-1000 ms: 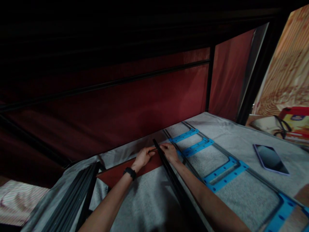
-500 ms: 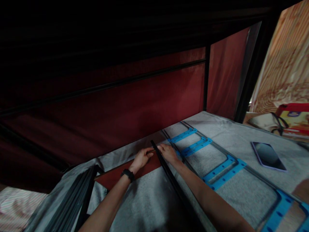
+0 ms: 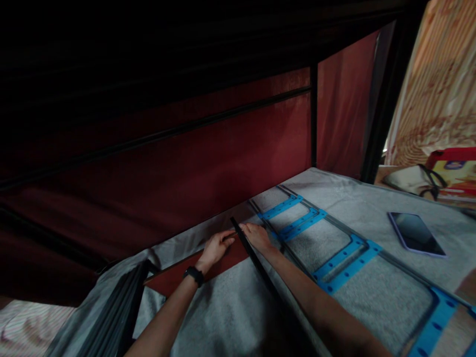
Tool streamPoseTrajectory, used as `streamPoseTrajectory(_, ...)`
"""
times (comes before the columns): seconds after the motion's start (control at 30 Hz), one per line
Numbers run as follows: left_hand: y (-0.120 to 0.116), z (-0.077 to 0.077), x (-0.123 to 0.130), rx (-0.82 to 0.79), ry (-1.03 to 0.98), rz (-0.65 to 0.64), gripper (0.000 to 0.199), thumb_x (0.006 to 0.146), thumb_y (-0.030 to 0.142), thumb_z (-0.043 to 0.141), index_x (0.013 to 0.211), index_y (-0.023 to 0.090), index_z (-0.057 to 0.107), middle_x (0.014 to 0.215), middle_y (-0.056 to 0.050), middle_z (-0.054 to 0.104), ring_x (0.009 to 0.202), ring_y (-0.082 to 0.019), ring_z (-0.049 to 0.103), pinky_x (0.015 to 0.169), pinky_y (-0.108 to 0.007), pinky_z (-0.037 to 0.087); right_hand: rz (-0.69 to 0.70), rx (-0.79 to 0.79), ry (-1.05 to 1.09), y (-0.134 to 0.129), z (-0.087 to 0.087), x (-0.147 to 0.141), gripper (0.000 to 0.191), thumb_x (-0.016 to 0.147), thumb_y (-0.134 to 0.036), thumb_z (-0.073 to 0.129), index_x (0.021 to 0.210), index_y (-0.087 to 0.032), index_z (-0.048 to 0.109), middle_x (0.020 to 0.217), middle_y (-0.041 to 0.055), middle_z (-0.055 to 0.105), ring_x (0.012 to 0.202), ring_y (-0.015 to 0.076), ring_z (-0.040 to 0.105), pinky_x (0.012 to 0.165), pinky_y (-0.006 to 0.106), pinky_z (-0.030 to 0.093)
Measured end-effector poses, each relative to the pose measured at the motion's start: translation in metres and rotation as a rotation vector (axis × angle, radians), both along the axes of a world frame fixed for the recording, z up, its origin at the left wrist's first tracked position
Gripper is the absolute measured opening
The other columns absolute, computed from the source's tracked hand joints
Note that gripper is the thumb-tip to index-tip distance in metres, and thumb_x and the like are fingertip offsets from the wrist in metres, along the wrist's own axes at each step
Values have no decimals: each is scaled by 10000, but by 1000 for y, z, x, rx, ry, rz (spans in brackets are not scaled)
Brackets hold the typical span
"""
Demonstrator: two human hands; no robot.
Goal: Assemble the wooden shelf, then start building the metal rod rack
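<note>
My left hand [image 3: 214, 249], with a black watch [image 3: 194, 275] at its wrist, closes on the far edge of a thin reddish-brown board [image 3: 169, 278], close to a long narrow black bar [image 3: 266, 280]. My right hand [image 3: 256, 237] is closed around the same bar near its far end, its fingers partly hidden behind it. The board's end meets the bar between my two hands. Exactly how the two pieces join there is too dark and small to make out.
Blue metal brackets [image 3: 347, 265] on dark rails lie on the grey cloth [image 3: 211, 317] to the right. Beyond them rests a phone [image 3: 416, 233]. Several dark bars [image 3: 111, 310] are stacked at left. A dark red panelled surface [image 3: 230, 158] rises behind.
The view has shifted slightly. Both hands stay at the junction of board and bar, the left fingers a little straighter than before.
</note>
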State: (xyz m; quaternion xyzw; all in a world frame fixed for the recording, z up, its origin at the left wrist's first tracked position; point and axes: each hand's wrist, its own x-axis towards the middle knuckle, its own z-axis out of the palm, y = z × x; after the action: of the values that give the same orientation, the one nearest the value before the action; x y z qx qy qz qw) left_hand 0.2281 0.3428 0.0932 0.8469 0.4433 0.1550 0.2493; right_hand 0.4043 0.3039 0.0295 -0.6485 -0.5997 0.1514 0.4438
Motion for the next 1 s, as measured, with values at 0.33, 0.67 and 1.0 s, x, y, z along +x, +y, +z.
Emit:
streamPoseTrajectory(0.33,-7,4,10,57,22,81,352,859,348,608,1188,240,670,1118,-51,738,1047,-224,669,905,-320,510,-77,-110,27,3,12,-7,537,997,-525,346,754,-229,723,798,102,753,827,217,703,773,292,477)
streamPoseTrajectory(0.67,-4,-2,6,78,49,144,490,858,411,614,1316,249,559,1099,-56,713,985,-219,670,815,-304,501,29,52,61,-8,-8,-4,261,939,-170,417,1050,-251,639,1076,56,696,981,175,651,880,284,483)
streamPoseTrajectory(1.0,-6,2,11,48,38,63,303,887,365,559,1137,240,677,1113,-32,739,1021,-209,664,839,-287,474,60,-39,41,-3,4,4,332,1012,-358,376,814,-251,620,857,28,690,868,155,650,786,243,429)
